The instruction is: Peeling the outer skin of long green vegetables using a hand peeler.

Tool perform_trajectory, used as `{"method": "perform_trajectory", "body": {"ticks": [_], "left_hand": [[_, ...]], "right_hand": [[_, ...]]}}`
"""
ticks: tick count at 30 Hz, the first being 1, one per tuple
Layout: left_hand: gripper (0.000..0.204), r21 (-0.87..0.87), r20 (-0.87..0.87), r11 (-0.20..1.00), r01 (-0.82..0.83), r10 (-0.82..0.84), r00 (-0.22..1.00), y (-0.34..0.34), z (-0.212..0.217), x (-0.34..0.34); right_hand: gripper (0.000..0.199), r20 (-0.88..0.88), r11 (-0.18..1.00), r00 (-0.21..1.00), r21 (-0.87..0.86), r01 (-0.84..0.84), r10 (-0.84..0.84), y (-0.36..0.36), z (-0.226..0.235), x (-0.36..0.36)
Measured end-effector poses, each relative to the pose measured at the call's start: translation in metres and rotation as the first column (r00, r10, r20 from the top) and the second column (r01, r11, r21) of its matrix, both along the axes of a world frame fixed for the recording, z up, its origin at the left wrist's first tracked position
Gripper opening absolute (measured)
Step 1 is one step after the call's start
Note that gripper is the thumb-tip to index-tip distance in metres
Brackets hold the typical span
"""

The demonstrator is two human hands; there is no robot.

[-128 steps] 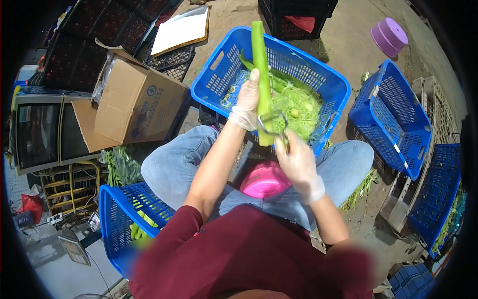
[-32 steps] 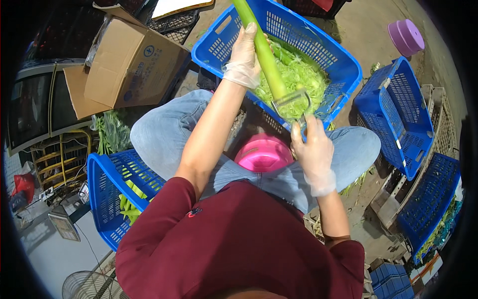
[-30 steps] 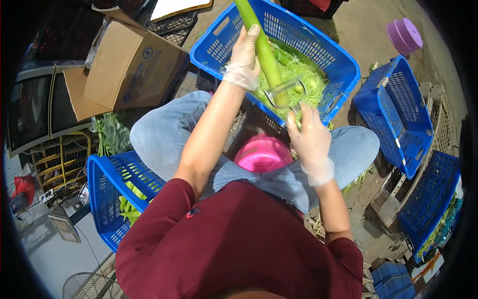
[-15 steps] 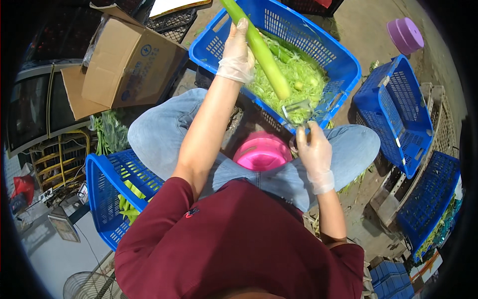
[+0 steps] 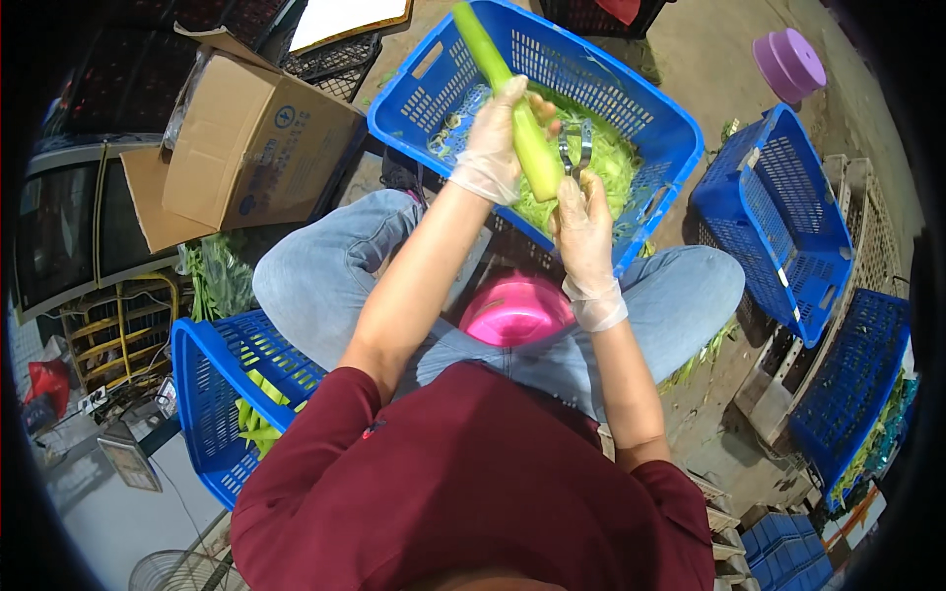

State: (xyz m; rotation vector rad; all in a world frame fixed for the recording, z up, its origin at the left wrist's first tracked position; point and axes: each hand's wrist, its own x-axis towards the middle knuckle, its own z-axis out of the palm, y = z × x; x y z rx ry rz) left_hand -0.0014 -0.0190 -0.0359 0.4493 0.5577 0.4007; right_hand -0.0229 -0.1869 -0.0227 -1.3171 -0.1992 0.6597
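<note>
Glossy plastic stool (image 5: 516, 307), matt cardboard box (image 5: 264, 148), metal peeler (image 5: 575, 148)

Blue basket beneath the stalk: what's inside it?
Pale green shavings, mostly toward its right. The green stalk, left hand and right hand hide some; whatever lies beneath the shavings is covered.

Open cardboard box (image 5: 261, 158), purple plastic stool (image 5: 788, 65), yellow-barred rack (image 5: 122, 323) at left

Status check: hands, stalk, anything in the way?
Left hand gripping green stalk. Right hand holding peeler beside stalk's lower part. Blue basket beneath; no visible obstruction.
</note>
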Motion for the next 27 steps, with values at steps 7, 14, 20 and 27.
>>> {"method": "perform_trajectory", "body": {"ticks": [7,14,20,27], "left_hand": [[0.037,0.351,-0.103,0.936,-0.037,0.078,0.992,0.008,0.002,0.003],[0.040,0.479,-0.190,0.875,0.065,0.031,0.981,0.016,0.010,0.001],[0.042,0.463,-0.177,0.886,0.013,0.078,0.981,0.025,0.008,-0.001],[0.043,0.441,-0.140,0.897,0.038,0.026,0.990,0.021,0.005,0.004]], "right_hand": [[0.031,0.703,0.763,0.594,-0.609,0.218,0.391,-0.035,0.040,0.004],[0.030,0.619,0.568,0.427,-0.782,0.257,0.659,-0.017,0.035,0.007],[0.028,0.570,0.525,0.458,-0.818,0.235,0.682,-0.051,0.027,0.007],[0.032,0.663,0.618,0.457,-0.739,0.270,0.593,-0.043,0.032,0.021]]}}
